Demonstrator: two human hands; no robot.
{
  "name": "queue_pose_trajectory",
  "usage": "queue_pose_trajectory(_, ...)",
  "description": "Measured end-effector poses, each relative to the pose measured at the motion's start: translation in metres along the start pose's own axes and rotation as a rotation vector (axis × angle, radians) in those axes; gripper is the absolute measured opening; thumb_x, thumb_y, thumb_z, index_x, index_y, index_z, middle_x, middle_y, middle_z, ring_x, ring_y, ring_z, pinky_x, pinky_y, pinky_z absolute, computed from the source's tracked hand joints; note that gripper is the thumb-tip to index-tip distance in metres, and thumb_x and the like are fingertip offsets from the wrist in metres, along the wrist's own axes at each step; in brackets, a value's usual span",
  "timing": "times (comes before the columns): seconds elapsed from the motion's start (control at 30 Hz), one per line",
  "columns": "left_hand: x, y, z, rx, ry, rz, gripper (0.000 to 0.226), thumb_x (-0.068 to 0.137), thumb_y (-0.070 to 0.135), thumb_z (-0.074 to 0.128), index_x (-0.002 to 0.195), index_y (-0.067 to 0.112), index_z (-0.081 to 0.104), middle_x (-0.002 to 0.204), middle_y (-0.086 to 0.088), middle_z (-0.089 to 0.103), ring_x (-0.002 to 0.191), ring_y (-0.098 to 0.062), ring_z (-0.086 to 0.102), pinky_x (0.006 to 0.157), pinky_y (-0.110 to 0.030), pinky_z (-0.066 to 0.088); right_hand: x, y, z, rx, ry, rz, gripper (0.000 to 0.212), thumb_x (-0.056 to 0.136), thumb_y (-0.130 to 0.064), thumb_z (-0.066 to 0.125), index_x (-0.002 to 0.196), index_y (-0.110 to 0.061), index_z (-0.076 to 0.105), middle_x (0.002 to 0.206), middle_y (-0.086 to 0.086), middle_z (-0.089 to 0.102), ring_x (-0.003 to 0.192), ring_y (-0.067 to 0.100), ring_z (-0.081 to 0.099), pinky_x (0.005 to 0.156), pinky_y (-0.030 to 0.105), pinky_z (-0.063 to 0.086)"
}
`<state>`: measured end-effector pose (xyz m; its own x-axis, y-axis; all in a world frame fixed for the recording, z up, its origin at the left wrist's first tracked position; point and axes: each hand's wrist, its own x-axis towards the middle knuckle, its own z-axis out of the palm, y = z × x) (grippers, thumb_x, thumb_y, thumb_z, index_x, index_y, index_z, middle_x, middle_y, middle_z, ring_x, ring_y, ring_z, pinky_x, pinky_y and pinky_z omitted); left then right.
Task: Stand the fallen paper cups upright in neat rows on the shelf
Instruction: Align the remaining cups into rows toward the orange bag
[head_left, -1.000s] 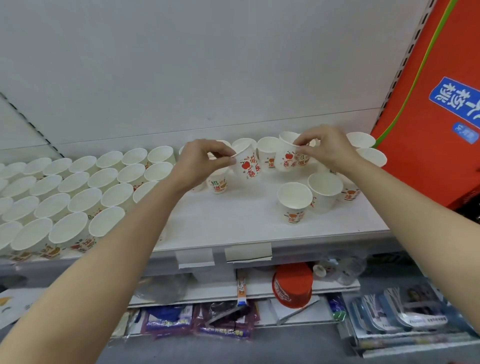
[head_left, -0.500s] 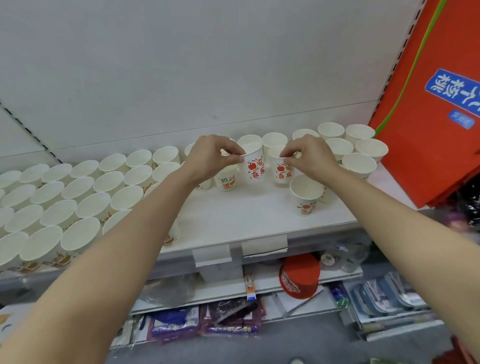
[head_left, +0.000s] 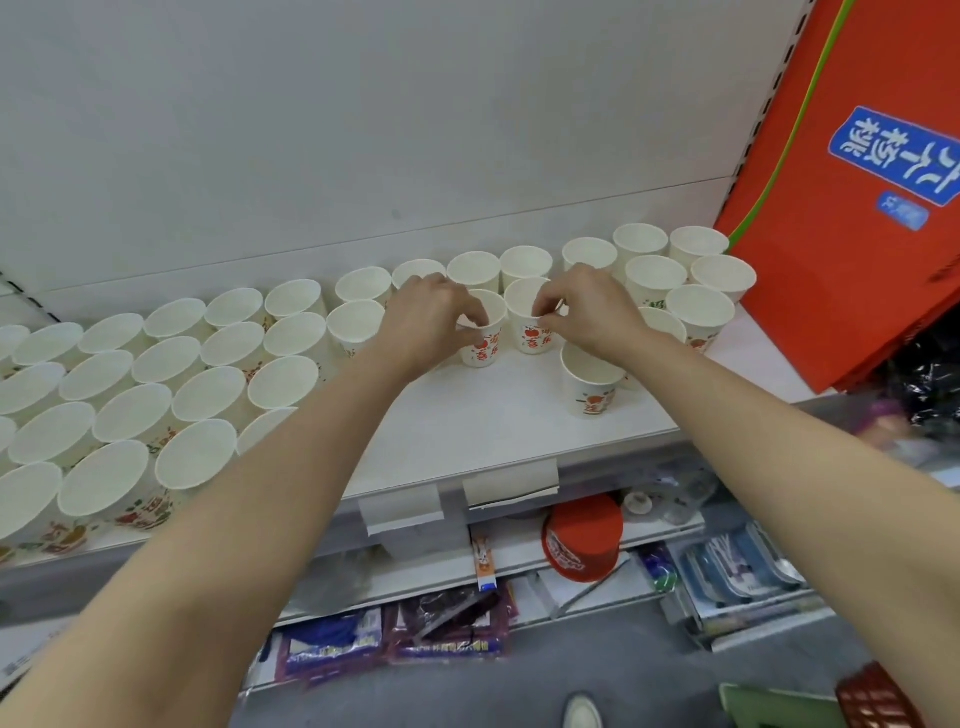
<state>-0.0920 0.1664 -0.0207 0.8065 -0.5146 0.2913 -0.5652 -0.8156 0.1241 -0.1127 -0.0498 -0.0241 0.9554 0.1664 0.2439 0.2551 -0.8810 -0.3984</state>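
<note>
On the white shelf (head_left: 467, 421), each hand's grip pinches an upright cup's rim: left hand (head_left: 426, 317), right hand (head_left: 592, 306).

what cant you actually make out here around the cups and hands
Head view only:
- Left hand hides part of its cup's rim, and the grip on it.
- Right wrist covers a cup behind it.
- Left rows of cups are cut by the frame edge.
- Dark items at right are blurred.
</note>
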Motion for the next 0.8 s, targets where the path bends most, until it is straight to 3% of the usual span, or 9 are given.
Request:
queue_pose_trajectory(0.1, -0.001, -0.002, 0.003, 0.012, 0.028, -0.039, 0.011, 0.079, 0.026, 0.074, 0.089, 0.025, 0.076, 0.086, 0.002, 0.07, 0.087, -0.026, 0.057, 0.068, -0.031, 0.033, 0.0, 0.001, 0.004, 0.032, -0.005, 0.01, 0.013, 0.079, -0.01, 0.066, 0.082, -0.02, 0.073, 0.085, -0.004, 0.069, 0.091, 0.017, 0.057, 0.071, 0.031, 0.045)
queue_pose_trajectory(0.3, -0.002, 0.002, 0.004, -0.071, 0.045, -0.069, 0.026, 0.079, 0.033, 0.075, 0.103, 0.026, 0.073, 0.099, 0.002, 0.071, 0.094, -0.024, 0.056, 0.074, -0.034, 0.041, -0.007, 0.009, -0.003, 0.151, 0.09, 0.004, 0.017, 0.085, -0.027, 0.067, 0.101, -0.024, 0.071, 0.098, -0.008, 0.069, 0.094, 0.012, 0.052, 0.079, 0.032, 0.044)
queue_pose_trajectory(0.4, -0.013, 0.028, 0.004, -0.213, 0.193, 0.018, 0.025, 0.08, 0.042, 0.072, 0.098, 0.026, 0.073, 0.095, 0.008, 0.07, 0.091, -0.02, 0.056, 0.076, -0.031, 0.043, -0.026, 0.026, -0.022, 0.174, 0.22, 0.003, 0.013, 0.086, -0.024, 0.066, 0.097, -0.023, 0.073, 0.097, -0.009, 0.07, 0.094, 0.015, 0.055, 0.081, 0.036, 0.046)
queue_pose_trajectory(0.5, -0.024, 0.065, 0.007, -0.295, 0.175, 0.165, 0.033, 0.079, 0.056, 0.064, 0.091, 0.028, 0.073, 0.088, 0.014, 0.069, 0.087, -0.015, 0.055, 0.075, -0.03, 0.045, -0.054, 0.047, -0.042, 0.155, 0.281, 0.022, 0.011, 0.085, -0.019, 0.067, 0.092, -0.02, 0.075, 0.094, -0.009, 0.071, 0.095, 0.016, 0.055, 0.081, 0.035, 0.046)
queue_pose_trajectory(0.63, -0.02, 0.095, 0.017, -0.257, 0.06, 0.24, 0.031, 0.075, 0.053, 0.074, 0.094, 0.028, 0.073, 0.088, 0.012, 0.07, 0.085, -0.015, 0.054, 0.076, -0.037, 0.046, -0.087, 0.072, -0.055, 0.073, 0.223, -0.063, 0.011, 0.081, -0.016, 0.071, 0.091, -0.02, 0.074, 0.088, -0.011, 0.067, 0.095, 0.014, 0.049, 0.08, 0.029, 0.037)
queue_pose_trajectory(0.8, -0.025, 0.089, 0.016, -0.271, 0.07, 0.214, 0.012, 0.081, 0.036, 0.074, 0.086, 0.025, 0.075, 0.081, 0.011, 0.071, 0.083, -0.016, 0.054, 0.077, -0.04, 0.045, -0.094, 0.088, -0.044, -0.122, 0.132, -0.137, 0.02, 0.071, -0.013, 0.081, 0.09, -0.018, 0.075, 0.085, -0.004, 0.071, 0.088, 0.027, 0.055, 0.077, 0.044, 0.044)
